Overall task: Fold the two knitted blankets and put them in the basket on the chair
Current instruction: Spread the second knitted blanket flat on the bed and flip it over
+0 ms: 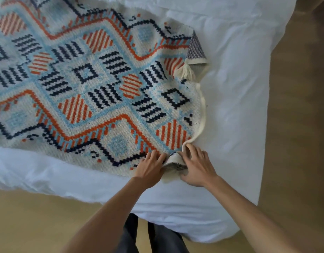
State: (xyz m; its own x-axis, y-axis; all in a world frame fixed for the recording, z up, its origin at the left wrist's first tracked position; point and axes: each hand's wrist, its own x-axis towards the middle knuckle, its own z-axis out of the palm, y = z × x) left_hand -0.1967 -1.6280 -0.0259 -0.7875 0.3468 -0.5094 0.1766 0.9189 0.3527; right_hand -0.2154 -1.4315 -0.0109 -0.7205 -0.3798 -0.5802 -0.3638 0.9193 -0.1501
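Barely started tbh. The cream knitted blanket with orange, navy and light-blue diamonds (102, 84) lies spread mostly flat on the white duvet (239, 88), far corner flipped over, no real fold yet. The left hand (150, 166) presses flat, fingers straight, on the near corner while the right hand (196, 168) curls round its rolled-up edge. No second blanket, basket or chair in view, so all that's left to do

arms: both bare, stretching forward and converging
left hand (150, 168): lying flat, fingers straight, pressing on the blanket (95, 84)
right hand (196, 168): fingers curling over the blanket's rolled corner, thumb gripping its near side
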